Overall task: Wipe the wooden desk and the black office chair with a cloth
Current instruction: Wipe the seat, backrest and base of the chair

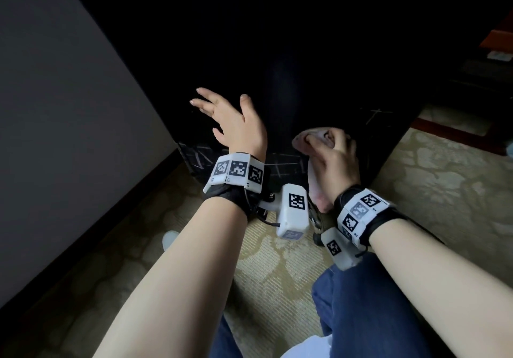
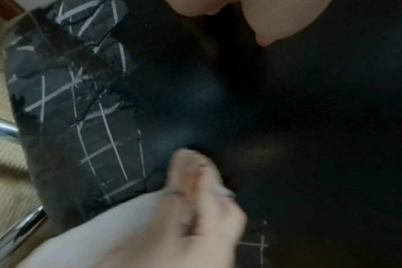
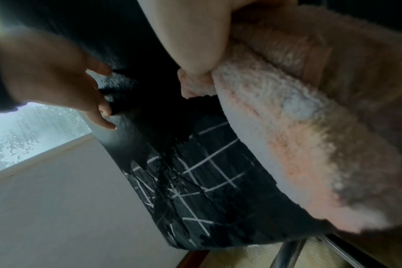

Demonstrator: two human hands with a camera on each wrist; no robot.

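Right hand [image 1: 337,160] gripping pink cloth [image 1: 311,141] on black chair [image 1: 319,52], left hand [image 1: 230,121] spread, fingers straight.

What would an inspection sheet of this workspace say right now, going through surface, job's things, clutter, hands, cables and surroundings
Surface: black office chair, dark covering cracked and peeling at the lower edge, pale crossed lines showing there.
Job's things: pinkish fluffy cloth pressed against the chair; the wooden desk is barely identifiable, perhaps the reddish edge at upper right.
Clutter: nothing seen.
Hands: left hand with fingers spread, at the chair's surface, holding nothing; right hand grips the cloth.
Cables: thin black lead hanging from the left wrist camera unit.
Surroundings: patterned beige carpet, grey wall with dark baseboard, chrome chair legs, blue jeans.
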